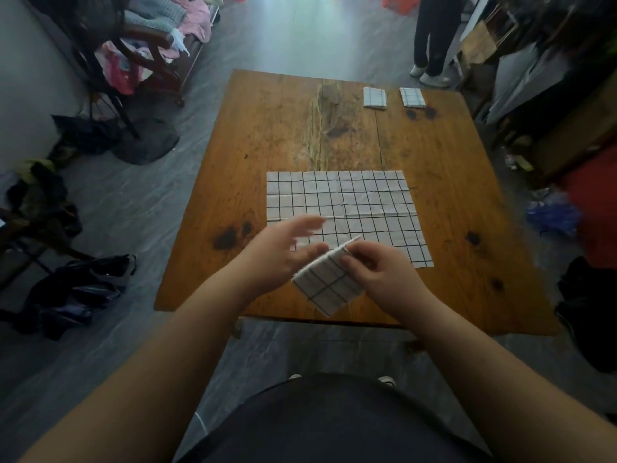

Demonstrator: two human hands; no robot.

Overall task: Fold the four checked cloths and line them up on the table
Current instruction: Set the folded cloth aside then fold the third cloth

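Note:
Two small folded checked cloths lie side by side at the table's far right, one [374, 98] left of the other [412, 97]. An unfolded white checked cloth [360, 202] lies flat in the table's middle. Above the near edge, a folded checked cloth [325, 284] is held tilted in the air. My right hand [380, 275] pinches its upper right edge. My left hand [283, 252] is at its left side with fingers spread and blurred; whether it touches the cloth is unclear.
The wooden table [267, 135] stands on a grey floor. A chair piled with clothes [157, 38] is at far left, dark bags [80, 292] lie on the left floor, a person's legs [430, 38] stand beyond the table, clutter lines the right.

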